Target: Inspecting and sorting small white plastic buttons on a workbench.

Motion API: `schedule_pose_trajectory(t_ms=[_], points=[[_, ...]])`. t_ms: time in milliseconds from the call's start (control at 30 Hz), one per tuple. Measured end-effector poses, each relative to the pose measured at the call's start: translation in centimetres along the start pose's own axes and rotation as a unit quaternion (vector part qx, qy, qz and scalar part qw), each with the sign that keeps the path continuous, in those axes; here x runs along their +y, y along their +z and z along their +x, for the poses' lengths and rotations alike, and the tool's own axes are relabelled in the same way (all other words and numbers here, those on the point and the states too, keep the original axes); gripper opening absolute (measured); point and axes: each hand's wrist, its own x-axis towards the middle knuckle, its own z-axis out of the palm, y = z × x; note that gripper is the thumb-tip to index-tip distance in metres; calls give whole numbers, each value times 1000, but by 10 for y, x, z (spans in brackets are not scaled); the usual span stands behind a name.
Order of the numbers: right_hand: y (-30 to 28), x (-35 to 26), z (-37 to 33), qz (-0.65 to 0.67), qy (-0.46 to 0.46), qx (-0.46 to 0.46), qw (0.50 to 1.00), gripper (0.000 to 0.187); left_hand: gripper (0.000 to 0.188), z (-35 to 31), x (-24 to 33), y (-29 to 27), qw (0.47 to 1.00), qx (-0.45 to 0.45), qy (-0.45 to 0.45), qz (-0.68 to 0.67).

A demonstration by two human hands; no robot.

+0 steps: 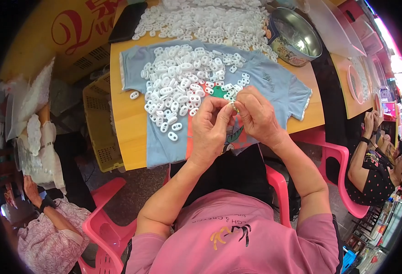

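Observation:
My left hand [209, 129] and my right hand [260, 115] meet over the front of a blue T-shirt [281, 82] laid flat on the table. Thumbs and fingers of both are pinched together. A small whitish piece [232, 105] shows between the fingertips, too covered to name. Just left of my hands lies a heap of white oval plastic pieces [175, 75], each with two holes. Beyond my fingertips, smaller white pieces with two holes [243, 79] are scattered on the shirt. One oval piece [134, 95] lies apart at the left.
A larger pile of white pieces [201, 23] covers the table's far side. A round metal tin [297, 36] stands far right, a dark flat object [127, 22] far left. A yellow crate [101, 123] stands beside the wooden table [130, 150]. Other people sit left and right on pink chairs.

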Motion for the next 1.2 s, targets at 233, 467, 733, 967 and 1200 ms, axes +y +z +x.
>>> schedule_pose_trajectory(t_ms=[233,467,733,967,1200], points=[[6,-3,1,-12,-4,24,1000,6,9,0,-4,1,1000,11,15,5],[-35,23,31,0,-1,-83,997,7,9,1,-1,1,999,15,21,-22],[-47,87,65,-191,-69,-115,972,26,9,3,-4,0,999,11,34,-37],[-41,95,70,-160,-87,-119,976,24,9,2,-5,3,998,1,35,-46],[-45,46,48,202,227,-63,951,21,10,0,-2,2,999,7,34,-34]])
